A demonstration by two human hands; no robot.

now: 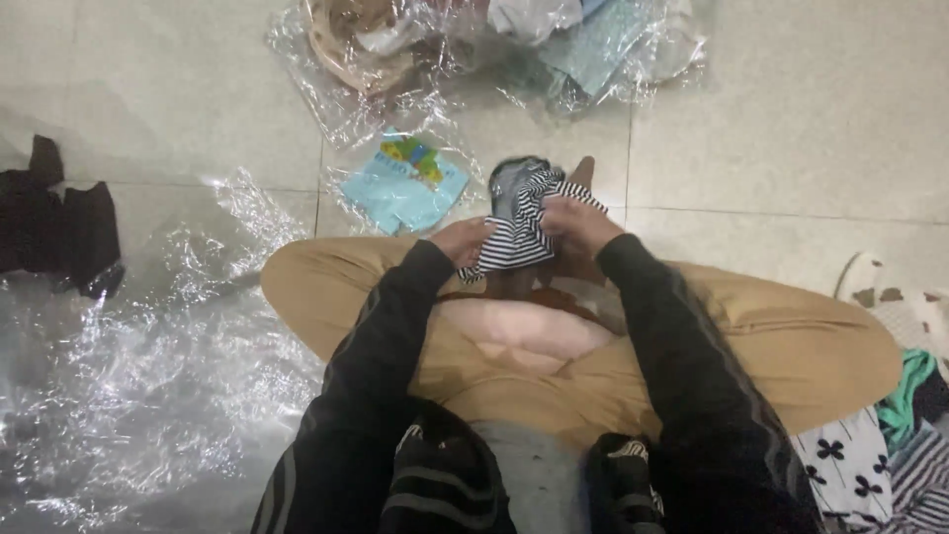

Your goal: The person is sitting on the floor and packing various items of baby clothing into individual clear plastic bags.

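Striped black-and-white cloth [522,229] is bunched above my crossed legs, left hand [463,240] and right hand [576,223] both closed on it; I judge this mid-fold, so next I need an even pull to square it before packing.

**Pale Tiled Floor, Strewn With Plastic**

The floor [811,119] was laid in large pale speckled tiles with thin dark grout lines. Crumpled clear plastic sheeting [129,396] covered the left side, catching soft glints of light. More clear wrapping [356,109] lay bunched at the top. A dark cloth [59,227] sat at the left edge, and patterned fabrics [890,445] were heaped at the lower right.
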